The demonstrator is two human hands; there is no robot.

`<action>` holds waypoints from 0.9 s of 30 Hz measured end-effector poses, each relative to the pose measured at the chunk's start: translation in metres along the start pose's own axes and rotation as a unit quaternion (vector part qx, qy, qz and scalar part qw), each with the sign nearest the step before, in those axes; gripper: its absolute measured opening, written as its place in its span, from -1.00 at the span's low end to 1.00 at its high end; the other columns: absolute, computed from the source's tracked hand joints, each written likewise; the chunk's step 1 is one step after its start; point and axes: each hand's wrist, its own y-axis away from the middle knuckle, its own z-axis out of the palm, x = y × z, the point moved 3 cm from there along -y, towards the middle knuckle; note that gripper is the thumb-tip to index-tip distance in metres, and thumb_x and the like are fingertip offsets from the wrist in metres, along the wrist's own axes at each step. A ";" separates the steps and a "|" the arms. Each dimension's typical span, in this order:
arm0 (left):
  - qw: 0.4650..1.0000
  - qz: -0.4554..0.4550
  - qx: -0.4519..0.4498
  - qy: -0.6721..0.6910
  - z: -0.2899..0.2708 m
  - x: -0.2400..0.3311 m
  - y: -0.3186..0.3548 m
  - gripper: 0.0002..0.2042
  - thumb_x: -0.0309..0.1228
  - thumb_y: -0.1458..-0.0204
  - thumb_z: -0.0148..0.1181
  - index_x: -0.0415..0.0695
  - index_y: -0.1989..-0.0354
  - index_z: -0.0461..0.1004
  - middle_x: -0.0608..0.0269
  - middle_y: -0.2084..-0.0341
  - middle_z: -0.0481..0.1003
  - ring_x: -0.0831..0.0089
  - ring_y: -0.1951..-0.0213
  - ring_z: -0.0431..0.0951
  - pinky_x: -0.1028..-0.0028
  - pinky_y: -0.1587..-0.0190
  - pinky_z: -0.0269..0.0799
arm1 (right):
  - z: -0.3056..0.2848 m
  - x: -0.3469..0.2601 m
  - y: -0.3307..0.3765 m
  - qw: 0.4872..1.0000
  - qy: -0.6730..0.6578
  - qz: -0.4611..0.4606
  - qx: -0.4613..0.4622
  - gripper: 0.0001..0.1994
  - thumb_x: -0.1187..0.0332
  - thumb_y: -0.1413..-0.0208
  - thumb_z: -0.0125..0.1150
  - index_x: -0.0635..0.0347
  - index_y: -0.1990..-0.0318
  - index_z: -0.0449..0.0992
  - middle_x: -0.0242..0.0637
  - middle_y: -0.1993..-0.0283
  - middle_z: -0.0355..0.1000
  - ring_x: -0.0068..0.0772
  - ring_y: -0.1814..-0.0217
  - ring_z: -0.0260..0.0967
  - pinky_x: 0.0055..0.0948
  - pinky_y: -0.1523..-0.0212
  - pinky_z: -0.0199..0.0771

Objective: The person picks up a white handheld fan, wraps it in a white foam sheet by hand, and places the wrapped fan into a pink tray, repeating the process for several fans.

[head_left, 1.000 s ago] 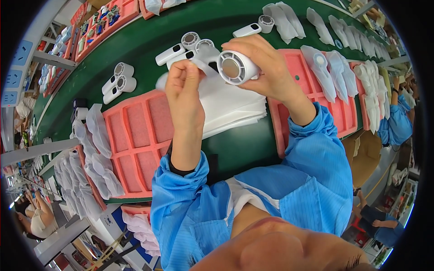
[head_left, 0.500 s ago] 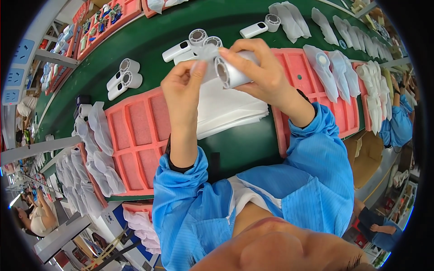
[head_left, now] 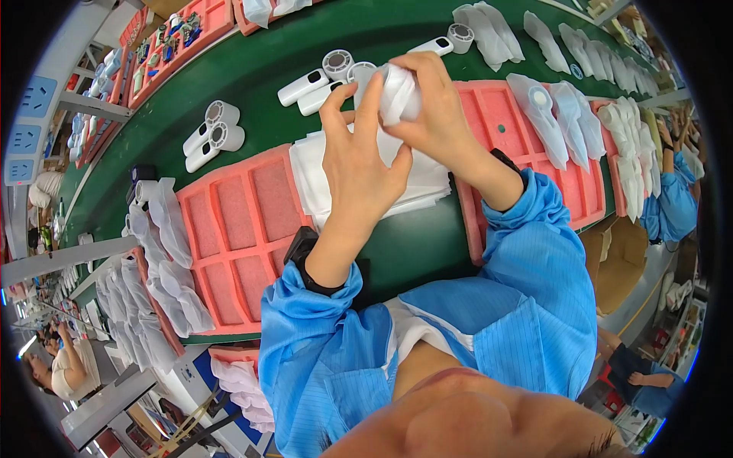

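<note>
My right hand (head_left: 439, 114) grips a white round-headed device wrapped in a thin translucent white bag (head_left: 398, 95), above the middle of the bench. Folds of the bag cover the device's round end. Close on its left is my left hand (head_left: 363, 160), fingers spread and holding nothing; whether a fingertip touches the bag I cannot tell. Beneath both hands lies a stack of flat white bags (head_left: 420, 183), partly hidden by them. Just beyond are unwrapped white devices (head_left: 304, 88) with round vented heads and straight handles.
Pink compartment trays flank the stack, one at left (head_left: 229, 237) and one at right (head_left: 534, 153), the latter bearing bagged devices (head_left: 569, 122). More unwrapped devices (head_left: 217, 133) lie on the green bench (head_left: 267, 114) at far left. Co-workers (head_left: 676, 202) sit at the edges.
The bag now covers the device's open round end, which was bare before. My left hand has let go of the bag and spread its fingers; the right hand has turned the device.
</note>
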 end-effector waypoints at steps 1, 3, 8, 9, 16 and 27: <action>1.000 0.022 0.002 0.004 -0.001 -0.004 -0.001 -0.40 -0.59 0.30 0.37 -0.14 -0.05 0.38 0.09 0.18 0.36 0.23 0.21 0.45 0.40 0.26 0.44 | -0.001 -0.010 0.002 0.999 -0.043 0.011 -0.019 -0.29 0.44 0.39 0.47 0.23 -0.09 0.36 -0.14 0.01 0.27 -0.20 0.02 0.31 -0.39 0.13 0.39; 0.998 0.066 0.003 0.012 -0.004 -0.012 -0.004 -0.34 -0.59 0.31 0.37 -0.12 -0.11 0.31 0.08 0.08 0.33 0.22 0.10 0.43 0.34 0.18 0.44 | -0.003 -0.015 -0.003 0.995 -0.088 0.019 -0.038 -0.29 0.44 0.39 0.47 0.23 -0.08 0.36 -0.14 -0.01 0.27 -0.19 0.00 0.31 -0.38 0.12 0.38; 0.911 -0.075 -0.081 0.398 -0.025 -0.017 -0.009 -0.44 -0.57 0.29 0.39 -0.13 -0.01 0.39 0.12 0.04 0.32 0.25 -0.02 0.38 0.30 0.04 0.37 | -0.012 0.001 0.000 0.946 -0.285 0.060 -0.143 -0.40 0.44 0.36 0.44 0.28 0.02 0.38 -0.13 0.09 0.36 -0.20 0.10 0.38 -0.37 0.15 0.39; 0.900 -0.068 -0.071 0.424 -0.026 -0.019 -0.010 -0.47 -0.56 0.29 0.40 -0.13 0.02 0.40 0.13 0.02 0.31 0.27 -0.04 0.36 0.29 0.00 0.33 | -0.006 0.011 0.007 0.938 -0.263 0.068 -0.214 -0.44 0.45 0.34 0.42 0.29 0.05 0.38 -0.12 0.13 0.39 -0.17 0.13 0.40 -0.37 0.17 0.40; 0.937 -0.128 0.109 0.306 -0.017 -0.039 -0.002 -0.67 -0.52 0.24 0.41 -0.15 0.23 0.49 0.14 -0.01 0.30 0.30 -0.10 0.29 0.32 -0.13 0.17 | -0.002 0.004 -0.006 0.993 0.101 0.015 -0.066 -0.57 0.45 0.22 0.36 0.28 0.11 0.40 -0.04 0.29 0.44 0.04 0.26 0.42 -0.31 0.30 0.44; 0.935 -0.150 0.152 0.284 -0.045 -0.064 -0.013 -0.85 -0.50 0.16 0.37 -0.13 0.41 0.51 0.24 0.25 0.39 0.52 0.29 0.37 0.54 0.27 0.28 | -0.006 -0.015 -0.001 0.949 -0.200 0.171 -0.171 -0.70 0.36 0.03 0.29 0.31 0.20 0.36 -0.18 0.43 0.45 -0.36 0.49 0.47 -0.36 0.44 0.45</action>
